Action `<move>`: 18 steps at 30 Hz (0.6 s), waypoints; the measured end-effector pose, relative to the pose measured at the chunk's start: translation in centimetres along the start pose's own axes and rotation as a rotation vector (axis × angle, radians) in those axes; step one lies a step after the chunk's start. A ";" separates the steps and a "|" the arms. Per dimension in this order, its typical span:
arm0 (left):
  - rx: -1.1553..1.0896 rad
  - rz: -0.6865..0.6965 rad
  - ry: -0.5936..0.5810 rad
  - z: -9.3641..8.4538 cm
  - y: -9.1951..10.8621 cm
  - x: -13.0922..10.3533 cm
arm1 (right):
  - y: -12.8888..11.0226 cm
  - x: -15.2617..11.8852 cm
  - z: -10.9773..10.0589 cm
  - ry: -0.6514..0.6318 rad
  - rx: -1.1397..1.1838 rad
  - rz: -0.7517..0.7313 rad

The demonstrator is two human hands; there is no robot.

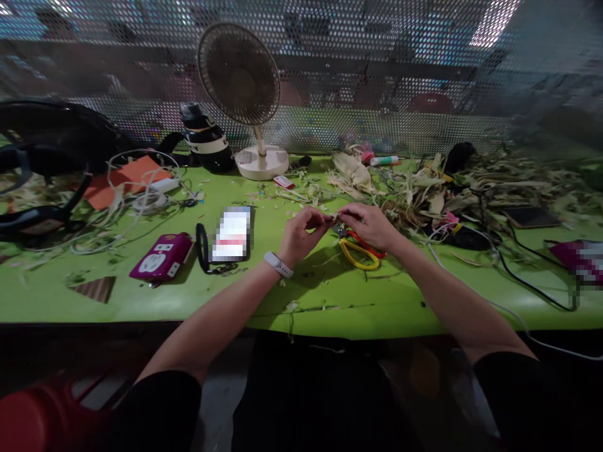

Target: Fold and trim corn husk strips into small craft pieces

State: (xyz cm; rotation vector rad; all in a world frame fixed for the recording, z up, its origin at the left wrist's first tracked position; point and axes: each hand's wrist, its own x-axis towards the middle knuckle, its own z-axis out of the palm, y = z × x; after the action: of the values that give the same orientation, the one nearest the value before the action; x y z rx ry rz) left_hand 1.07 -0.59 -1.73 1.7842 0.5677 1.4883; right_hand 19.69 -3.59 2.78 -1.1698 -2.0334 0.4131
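Both hands meet above the green tabletop, fingertips pinched close together. My left hand, with a pale band on its wrist, is closed on something small that I cannot make out. Fingers of my right hand are closed at the same spot, and what they grip is too small to name. Just under the right hand lies a pair of scissors with one yellow and one red handle loop; its blades are partly hidden near the fingers.
A phone and a purple power strip lie at left. Behind stand a fan and a black bottle. Dry husks pile up at right beside a dark phone. Cables cross the right side.
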 end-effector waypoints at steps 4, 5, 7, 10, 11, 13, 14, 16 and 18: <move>-0.137 -0.137 -0.009 0.1 0.9 0.1 | -0.3 -0.1 0.0 0.085 -0.022 -0.025; -0.176 -0.182 0.004 0.1 1.1 0.2 | -0.4 -0.1 0.1 0.100 -0.023 -0.035; -0.241 -0.281 0.073 0.0 1.4 0.4 | -0.5 -0.2 0.1 0.112 -0.023 -0.052; -0.241 -0.460 0.114 -0.2 1.2 0.8 | -0.4 -0.3 0.2 0.100 -0.021 -0.061; -0.215 -0.502 0.085 -0.2 1.1 0.8 | -0.4 -0.3 0.3 0.087 -0.020 -0.063; -0.165 -0.501 0.007 -0.1 0.8 0.8 | -0.4 -0.4 0.6 0.054 -0.016 -0.070; -0.151 -0.474 -0.030 0.0 0.7 0.8 | -0.4 -0.4 0.7 0.036 -0.012 -0.078; -0.129 -0.420 -0.099 0.1 0.7 0.7 | -0.4 -0.5 1.1 0.014 -0.004 -0.098; -0.108 -0.392 -0.156 0.2 0.9 0.6 | -0.4 -0.5 1.4 0.014 0.001 -0.112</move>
State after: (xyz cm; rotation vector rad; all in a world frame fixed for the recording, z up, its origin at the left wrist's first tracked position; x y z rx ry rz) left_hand 1.27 -0.72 -0.69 1.5787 0.6971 1.0823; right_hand 18.56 -4.15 1.87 -1.0495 -2.0743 0.3501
